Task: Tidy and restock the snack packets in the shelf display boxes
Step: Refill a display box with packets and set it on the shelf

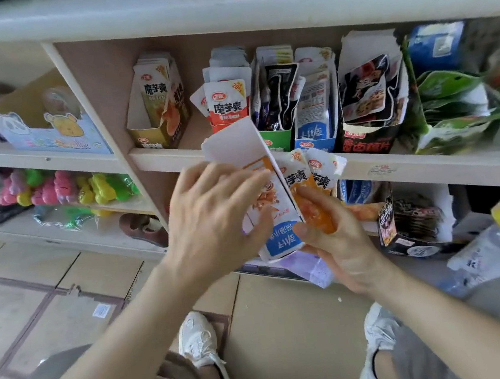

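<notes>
crouching before the shelf [395, 171] in the head view, i hold a loose display box [238, 150] in the air just in front of the shelf's edge, below the row of stocked boxes. my left hand [214, 214] lies over the box's printed face with its fingers [241, 174] spread across the card. motion blur keeps me from telling whether they clasp the box or only press on it. my right hand [340, 241] is clenched around a bundle of orange konjac packets [312, 210], thumb low and the other fingers wrapped over the foil.

the box is tilted, with its white flap up and away toward the shelf and its blue-printed end low and near me. the packets sit against its right side, touching it, and their long axis runs roughly along the box's. their tops poke out past its edge. i cannot tell whether their lower ends are already inside.

my guess is the next step is seating the bundle squarely in the box, which falls to the right hand, since the packets are on that side. a gap beside the yellow display box [156, 134], up and to the left, looks like the place for the filled box.
</notes>
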A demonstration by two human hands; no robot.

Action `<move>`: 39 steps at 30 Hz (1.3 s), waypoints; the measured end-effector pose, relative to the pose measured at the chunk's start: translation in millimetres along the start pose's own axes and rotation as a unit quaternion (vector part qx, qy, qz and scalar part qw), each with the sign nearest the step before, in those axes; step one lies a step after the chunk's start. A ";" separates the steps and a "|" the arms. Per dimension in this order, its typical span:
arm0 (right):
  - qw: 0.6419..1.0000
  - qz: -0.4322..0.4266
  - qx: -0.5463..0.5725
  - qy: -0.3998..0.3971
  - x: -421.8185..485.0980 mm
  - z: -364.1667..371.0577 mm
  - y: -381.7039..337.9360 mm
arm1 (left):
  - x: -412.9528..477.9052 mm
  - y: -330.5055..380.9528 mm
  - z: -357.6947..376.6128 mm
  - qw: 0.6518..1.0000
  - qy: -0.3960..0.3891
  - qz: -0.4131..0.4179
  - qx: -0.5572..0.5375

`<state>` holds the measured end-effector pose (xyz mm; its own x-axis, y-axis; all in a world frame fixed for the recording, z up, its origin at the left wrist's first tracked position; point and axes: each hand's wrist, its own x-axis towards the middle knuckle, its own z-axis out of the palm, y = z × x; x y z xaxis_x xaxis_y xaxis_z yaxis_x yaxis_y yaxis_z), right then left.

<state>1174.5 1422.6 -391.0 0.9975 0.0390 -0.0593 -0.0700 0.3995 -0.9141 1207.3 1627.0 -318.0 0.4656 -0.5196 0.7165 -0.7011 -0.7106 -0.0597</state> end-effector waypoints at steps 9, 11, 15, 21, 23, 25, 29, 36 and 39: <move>0.998 -0.051 -0.037 0.016 -5.5 -18.3 2.6 | 49.7 -6.8 29.2 0.897 -0.391 0.053 0.198; 0.998 -0.055 -0.035 0.016 -6.6 -21.5 2.9 | 49.8 -3.1 35.1 0.898 -0.392 0.053 0.195; 0.997 -0.063 -0.033 0.022 -9.4 -24.6 0.5 | 50.8 6.2 35.1 0.920 -0.357 0.018 0.160; 0.997 -0.052 -0.030 0.045 -8.1 -24.5 -5.2 | 48.5 3.1 16.5 0.940 -0.335 -0.053 0.031; 0.997 -0.045 -0.028 0.056 -7.3 -23.7 -6.3 | 44.0 1.3 11.1 0.941 -0.331 -0.071 -0.020; 0.997 -0.039 -0.030 0.067 -6.8 -23.1 -6.5 | 38.2 -2.2 5.6 0.940 -0.308 -0.099 -0.108; 0.996 -0.033 -0.006 0.086 -9.8 -23.8 -8.6 | 31.2 -4.4 -7.8 0.920 -0.219 -0.155 -0.286; 0.978 -0.062 -0.039 0.197 -21.0 -46.0 -12.9 | 33.2 3.4 -11.7 0.884 0.045 -0.198 -0.422; 0.967 -0.076 -0.045 0.238 -28.9 -55.0 -12.6 | 39.2 18.2 2.9 0.928 0.096 -0.109 -0.343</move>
<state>1147.2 1366.1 -399.8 0.8902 -0.4485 -0.0803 0.0574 0.2853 -0.9567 1214.3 1592.4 -293.0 0.5783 -0.2581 0.7739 -0.8110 -0.2851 0.5109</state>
